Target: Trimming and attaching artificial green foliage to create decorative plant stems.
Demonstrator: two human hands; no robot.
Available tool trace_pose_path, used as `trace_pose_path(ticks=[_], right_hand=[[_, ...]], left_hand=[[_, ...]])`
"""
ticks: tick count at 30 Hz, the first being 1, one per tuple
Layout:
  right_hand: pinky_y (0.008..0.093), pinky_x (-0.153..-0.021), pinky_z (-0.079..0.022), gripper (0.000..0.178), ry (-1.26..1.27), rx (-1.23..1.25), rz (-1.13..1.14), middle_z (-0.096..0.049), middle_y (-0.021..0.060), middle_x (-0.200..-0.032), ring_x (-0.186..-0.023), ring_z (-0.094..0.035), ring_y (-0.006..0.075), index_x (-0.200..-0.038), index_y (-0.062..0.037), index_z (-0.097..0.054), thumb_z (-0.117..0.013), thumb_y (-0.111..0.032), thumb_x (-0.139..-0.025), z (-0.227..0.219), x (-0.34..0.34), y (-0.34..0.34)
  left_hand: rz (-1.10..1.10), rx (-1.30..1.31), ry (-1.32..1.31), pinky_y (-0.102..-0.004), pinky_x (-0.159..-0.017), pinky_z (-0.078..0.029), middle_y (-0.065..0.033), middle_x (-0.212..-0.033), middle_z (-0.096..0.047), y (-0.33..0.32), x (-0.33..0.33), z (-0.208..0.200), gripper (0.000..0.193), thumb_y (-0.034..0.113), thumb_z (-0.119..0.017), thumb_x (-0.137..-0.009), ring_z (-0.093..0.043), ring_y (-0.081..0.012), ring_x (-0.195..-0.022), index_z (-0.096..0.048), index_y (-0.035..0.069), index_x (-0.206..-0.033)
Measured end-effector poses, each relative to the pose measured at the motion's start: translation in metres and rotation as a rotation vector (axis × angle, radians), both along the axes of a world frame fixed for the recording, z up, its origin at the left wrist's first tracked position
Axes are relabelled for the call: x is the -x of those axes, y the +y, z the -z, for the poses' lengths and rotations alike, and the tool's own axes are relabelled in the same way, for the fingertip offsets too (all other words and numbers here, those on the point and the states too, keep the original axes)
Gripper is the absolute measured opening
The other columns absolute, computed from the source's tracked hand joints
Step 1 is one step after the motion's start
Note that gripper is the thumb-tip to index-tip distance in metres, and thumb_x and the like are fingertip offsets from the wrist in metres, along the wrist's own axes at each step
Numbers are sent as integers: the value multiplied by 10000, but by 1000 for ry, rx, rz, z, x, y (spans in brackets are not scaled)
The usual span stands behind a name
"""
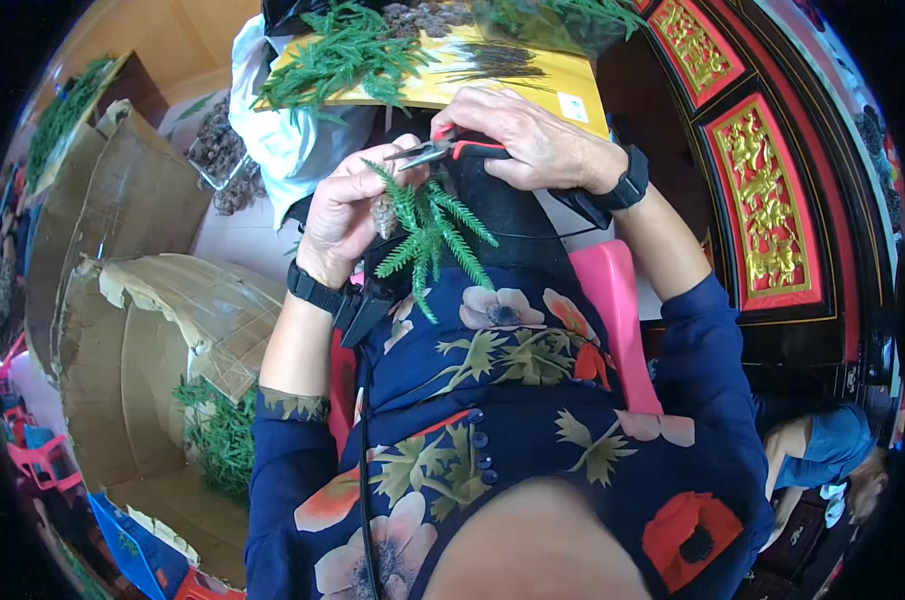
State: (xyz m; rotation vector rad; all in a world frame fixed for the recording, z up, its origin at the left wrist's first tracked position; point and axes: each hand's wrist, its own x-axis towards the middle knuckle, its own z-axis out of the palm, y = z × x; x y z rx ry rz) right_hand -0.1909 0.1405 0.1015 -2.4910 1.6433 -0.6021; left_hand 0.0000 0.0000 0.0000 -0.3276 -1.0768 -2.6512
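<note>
My left hand (341, 208) is closed on a green artificial pine sprig (429, 232), whose needled branches hang down over my lap. A small brown pine cone (384, 214) sits beside the sprig at my left fingers. My right hand (535, 142) grips needle-nose pliers (479, 150) with red and black handles. The plier jaws point left and reach to the fingertips of my left hand, just above the sprig. Whatever lies between the jaws is too small to make out.
Ahead, a yellow board (573, 85) carries green sprigs (353, 62), thin dark wires (493, 62) and pine cones (428, 18). At left stand a cardboard box (133, 340) with greenery inside and a white bag (263, 120). Right are a pink chair (615, 300), carved panels (763, 200) and another person (833, 445).
</note>
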Motion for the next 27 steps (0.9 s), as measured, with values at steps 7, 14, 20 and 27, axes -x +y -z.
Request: trace_pose_path(ticks=[7,14,20,27], right_hand=[[391,-867,-398,308,26,57,-2,-531,128,-990,-969,-517,318,-1059,-43,-525,-572,-137,-770,-4,-6,0],[418,-756,-442,255,-25,-15,74,-559,168,-866,-854,-553,362,-976,-33,-538,-539,-103,-730,-2,-10,4],[415,-721,-468,248,16,-176,329,-598,200,-825,-785,-567,388,-961,-7,-558,-540,-95,-731,-5,-17,11],[429,-750,-466,245,42,-197,472,-598,208,-849,-825,-571,388,-963,-6,-550,-526,-120,-748,-4,-23,15]], left_hand=[[17,-160,-32,-321,-949,-395,-130,-977,-609,13,-2,-16,563,107,-663,-722,-569,-230,-957,-470,-138,-1190],[-142,-98,-72,-279,-806,-412,-65,-849,-566,22,-1,-31,291,84,-632,-761,-538,-176,-796,-590,-97,-984],[-588,316,-249,-230,-742,-392,-10,-786,-518,14,-2,-31,111,72,-622,-799,-505,-93,-762,-637,-37,-815],[-982,667,-260,-195,-673,-369,17,-781,-506,30,4,-42,78,58,-616,-824,-482,-56,-724,-651,-12,-825]])
